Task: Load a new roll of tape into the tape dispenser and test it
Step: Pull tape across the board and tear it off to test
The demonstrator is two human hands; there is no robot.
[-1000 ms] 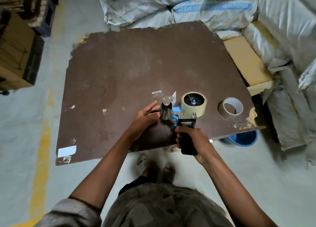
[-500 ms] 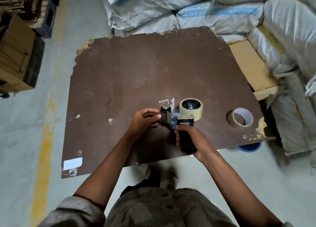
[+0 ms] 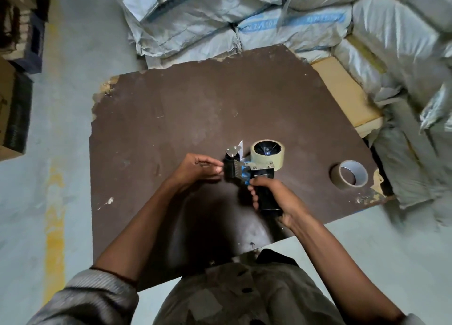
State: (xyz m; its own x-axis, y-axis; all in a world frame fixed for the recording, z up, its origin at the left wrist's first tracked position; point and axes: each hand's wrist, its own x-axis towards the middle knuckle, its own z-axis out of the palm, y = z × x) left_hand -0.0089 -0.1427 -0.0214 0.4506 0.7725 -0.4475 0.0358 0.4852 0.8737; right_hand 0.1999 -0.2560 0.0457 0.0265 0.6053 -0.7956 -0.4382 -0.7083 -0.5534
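Threading tape end at dispenser's front, left hand nearest.

Tape dispenser (image 3: 254, 175) held over the worktop (image 3: 171, 119), long axis running left-right: roller end w/ teeth to the left, new roll (image 3: 267, 154) seated to the right. Right hand (image 3: 271, 197) closed round the black handle. Left hand (image 3: 200, 169) pinched at the roller end, fingers curled, prob. on the tape end, can't confirm. Spare core (image 3: 349, 174) lies well apart, right.

Your one head camera looks steeply down and forward, close over the table (image 3: 171, 129), your hands (image 3: 198, 169) mid-frame, sacks (image 3: 293, 23) at the far edge, floor (image 3: 61, 104) left.
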